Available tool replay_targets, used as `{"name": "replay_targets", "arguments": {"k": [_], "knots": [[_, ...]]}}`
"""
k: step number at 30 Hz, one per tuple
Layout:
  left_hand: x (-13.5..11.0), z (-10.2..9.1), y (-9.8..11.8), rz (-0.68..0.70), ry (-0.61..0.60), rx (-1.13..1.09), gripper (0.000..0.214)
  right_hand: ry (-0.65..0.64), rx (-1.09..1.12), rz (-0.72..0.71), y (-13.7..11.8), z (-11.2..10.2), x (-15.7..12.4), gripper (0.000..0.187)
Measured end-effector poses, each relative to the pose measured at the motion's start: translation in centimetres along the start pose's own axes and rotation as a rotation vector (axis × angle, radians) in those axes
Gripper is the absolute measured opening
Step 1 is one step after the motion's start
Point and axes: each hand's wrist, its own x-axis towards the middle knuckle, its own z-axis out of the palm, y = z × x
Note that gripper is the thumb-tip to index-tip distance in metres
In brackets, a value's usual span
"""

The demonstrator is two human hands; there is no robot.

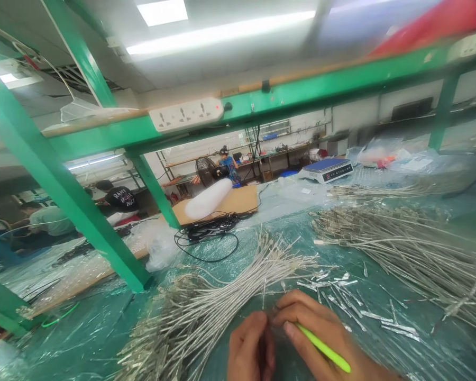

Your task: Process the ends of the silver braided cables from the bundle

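My left hand [252,344] is closed in a pinch, with the end of a thin silvery cable [264,292] standing up from the fingertips. Close beside it, my right hand [315,330] is closed round a slim tool with a neon yellow-green handle [325,348]; the tool's working end is hidden by the fingers. The fingertips of both hands nearly meet. Just left of and beyond them lies a fanned bundle of silvery braided cables [234,283]. To the right of my right hand, short strips of shiny foil [347,301] are scattered about.
A larger pile of cables [396,248] covers the right side of the film-covered table [83,344]. Farther back are a scale [327,170], coiled black cable [210,225] and a white foam roll [208,198]. A green frame post [91,211] rises at left. Other people sit in the background.
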Motion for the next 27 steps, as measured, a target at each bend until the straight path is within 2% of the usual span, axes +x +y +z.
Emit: {"name": "replay_targets", "arguments": {"k": [8,14,20,27], "knots": [[-0.4,0.2,0.5,-0.013,-0.005,0.001,0.052,0.046,-0.039,-0.029,0.2,0.2,0.0,0.023],[-0.4,0.3,0.7,-0.043,-0.100,-0.131,0.047,0.133,-0.034,0.061,1.5,0.4,-0.2,0.022],[-0.3,0.1,0.7,-0.041,-0.075,-0.153,0.043,0.051,0.002,-0.049,0.6,0.2,-0.4,0.023],[-0.4,0.2,0.6,-0.036,-0.070,-0.097,0.052,0.010,-0.028,-0.041,0.1,0.1,-0.3,0.022]]}}
